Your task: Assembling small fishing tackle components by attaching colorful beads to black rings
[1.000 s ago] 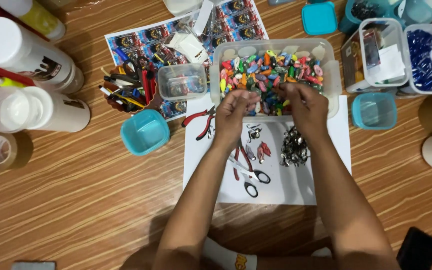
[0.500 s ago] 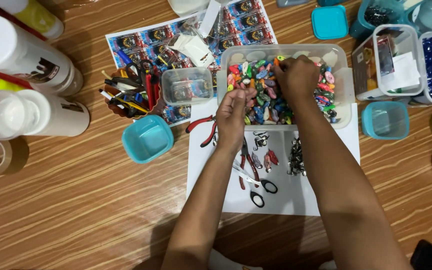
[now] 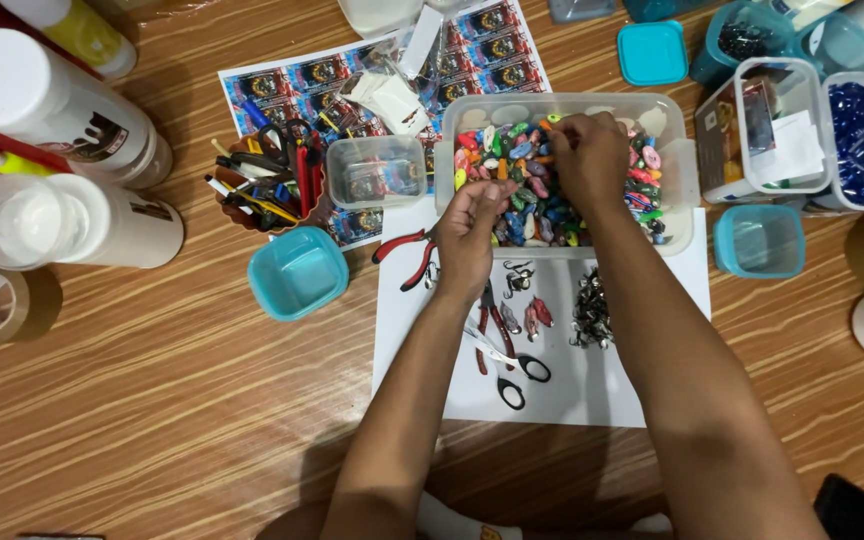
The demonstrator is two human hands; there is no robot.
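**Over the bead tub, both hands picking**

Down at the tub I see my right hand [image 3: 590, 160] curled over the heap, thumb and fingers pinched together on the small coloured pieces [image 3: 537, 185]; which single piece they have, I cannot tell. My left hand [image 3: 470, 235] sits at the tub's near rim, fingers bent inward and closed loosely over the pieces there; whether it grips one is hidden.

The clear plastic tub [image 3: 672, 110] is a rounded rectangle, long axis running left to right across the view, resting at the far edge of a white sheet [image 3: 592, 390]. Its contents are glossy little ovals in red, green, blue, pink and orange, lying every which way.

On the sheet, just below my left wrist, lie red-handled pliers [image 3: 404, 255], handles pointing left. Nearer me, black-handled scissors [image 3: 512, 375] lie slanted, loops toward me. Between my forearms sits a heap of small metal clasps [image 3: 590, 320], dull and silvery, with a few red pieces beside it.

Left of the tub stands a small clear box [image 3: 374, 170], then a holder crammed with pens [image 3: 267, 185], and a turquoise lid [image 3: 297, 272] on the wooden table [image 3: 132, 400]. White bottles [image 3: 62, 110] lie at far left. To the right stand more clear containers, one full of blue bits [image 3: 862, 130].
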